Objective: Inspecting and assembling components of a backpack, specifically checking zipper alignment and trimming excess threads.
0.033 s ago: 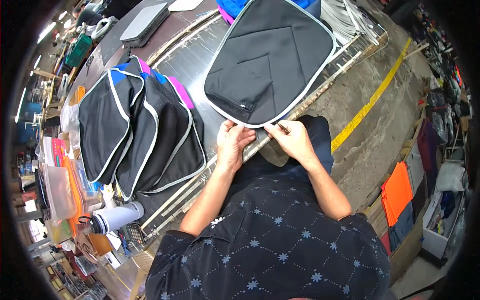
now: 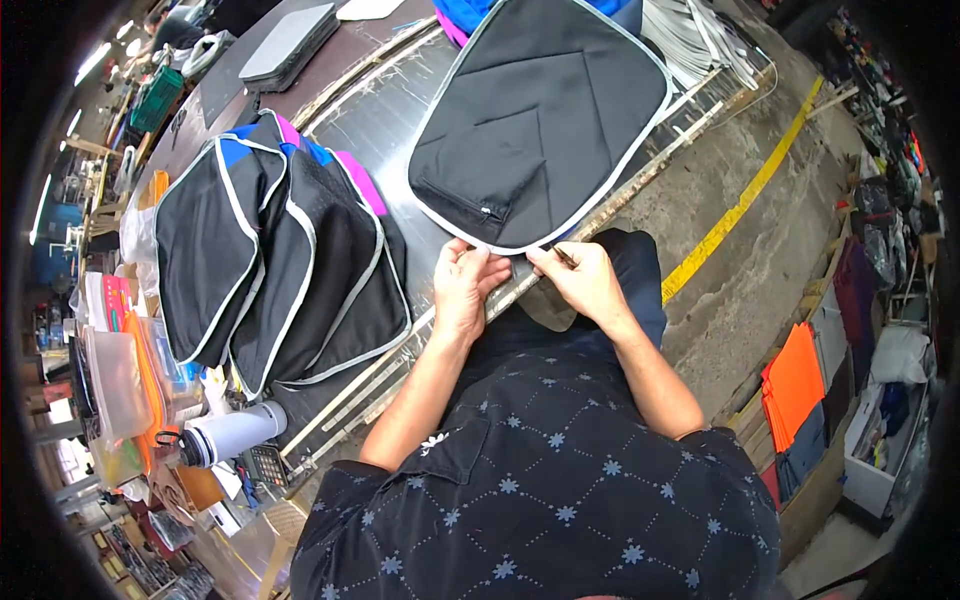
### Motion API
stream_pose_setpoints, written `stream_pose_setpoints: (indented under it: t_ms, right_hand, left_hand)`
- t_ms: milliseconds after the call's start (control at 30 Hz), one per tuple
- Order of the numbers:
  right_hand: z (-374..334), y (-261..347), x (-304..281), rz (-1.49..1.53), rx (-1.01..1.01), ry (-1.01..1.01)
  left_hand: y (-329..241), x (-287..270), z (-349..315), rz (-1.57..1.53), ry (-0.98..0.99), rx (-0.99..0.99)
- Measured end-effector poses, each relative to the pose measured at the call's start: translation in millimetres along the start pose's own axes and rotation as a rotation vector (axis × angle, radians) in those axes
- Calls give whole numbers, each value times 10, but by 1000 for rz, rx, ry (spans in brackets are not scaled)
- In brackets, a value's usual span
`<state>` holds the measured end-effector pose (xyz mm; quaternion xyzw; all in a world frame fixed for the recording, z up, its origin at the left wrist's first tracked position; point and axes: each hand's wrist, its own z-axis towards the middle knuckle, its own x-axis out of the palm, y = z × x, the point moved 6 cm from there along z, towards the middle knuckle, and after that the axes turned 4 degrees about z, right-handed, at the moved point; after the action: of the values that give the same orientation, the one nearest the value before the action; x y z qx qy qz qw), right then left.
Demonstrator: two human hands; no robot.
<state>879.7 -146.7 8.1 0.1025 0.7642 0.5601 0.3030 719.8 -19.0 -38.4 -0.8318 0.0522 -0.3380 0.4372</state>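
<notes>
A black fabric panel (image 2: 520, 130) with rounded corners, pale grey edge binding and a zipped pocket lies on the metal-topped table. At its near edge, my left hand (image 2: 467, 290) pinches the binding between thumb and fingers, the other fingers curled loosely beneath. Just to the right, my right hand (image 2: 582, 280) is closed round a small slim dark tool (image 2: 564, 256), whose exact kind is mostly hidden by the fingers. The right thumb and fingertip also touch the panel's binding. Left of the panel rests a pile of similar black bound pieces (image 2: 270, 260) with blue and magenta parts.
A pale lavender bottle (image 2: 237, 434) and a calculator (image 2: 268, 466) stand near the table's left end. Grey stacked pieces (image 2: 290, 45) lie at the far left, white strips (image 2: 695, 40) at the far right. A wooden table edge (image 2: 620, 205) runs diagonally before me; orange fabric (image 2: 794, 385) hangs at right.
</notes>
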Motion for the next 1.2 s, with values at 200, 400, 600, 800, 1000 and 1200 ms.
stream_pose_setpoints:
  t_ms: [200,400,600,800,1000,1200]
  right_hand:
    - [-43,-163,200,546,-37,-130]
    - [-97,19,134,1004,-71,-106]
    - [-71,-34,-27,903,-151,-97]
    - [-92,24,-153,673,-150,-142]
    - [-122,-51,-207,467,-180,-87]
    - [-191,74,-242,464,-112,-76]
  left_hand:
    - [-121,224,-154,86,55,126]
    - [-347,580,-316,123,120,156]
    - [-855,725,-632,781,-68,1024]
    - [-1193,1171,-622,1478,190,1286]
    - [-1110,1249,-449,1622,339,1247]
    - [-839,1067,-156,1212,452,803]
